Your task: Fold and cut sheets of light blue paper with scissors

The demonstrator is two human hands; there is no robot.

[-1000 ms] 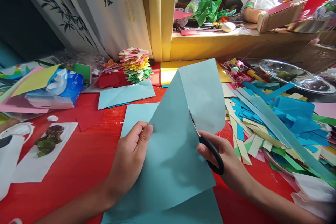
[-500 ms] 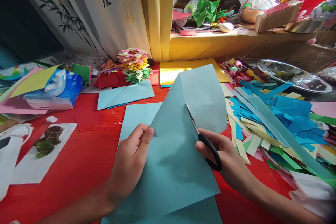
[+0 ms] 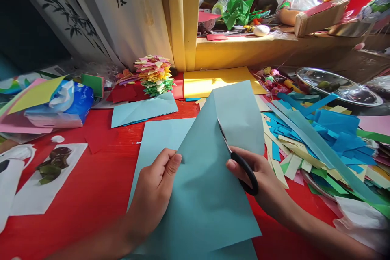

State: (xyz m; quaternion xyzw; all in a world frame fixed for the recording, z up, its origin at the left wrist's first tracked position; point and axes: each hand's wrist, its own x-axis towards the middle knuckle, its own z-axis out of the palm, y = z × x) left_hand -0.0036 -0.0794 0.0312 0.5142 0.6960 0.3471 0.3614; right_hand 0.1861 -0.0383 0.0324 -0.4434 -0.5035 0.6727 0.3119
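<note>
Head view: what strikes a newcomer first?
A big blue paper sheet fills the centre, held by the left hand while the right hand cuts it with scissors. A heap of paper strips lies right of it on the red table.

A home craft corner: red table (image 3: pixel 91 187) littered with coloured paper strips (image 3: pixel 317 138), cluttered windowsill (image 3: pixel 258 48), calligraphy scroll (image 3: pixel 122 12).

I hold a folded light-blue paper sheet (image 3: pixel 204 187) lifted above the red counter (image 3: pixel 91 187), and black-handled scissors (image 3: pixel 240 162) cut into its right edge, blades pointing up.
</note>
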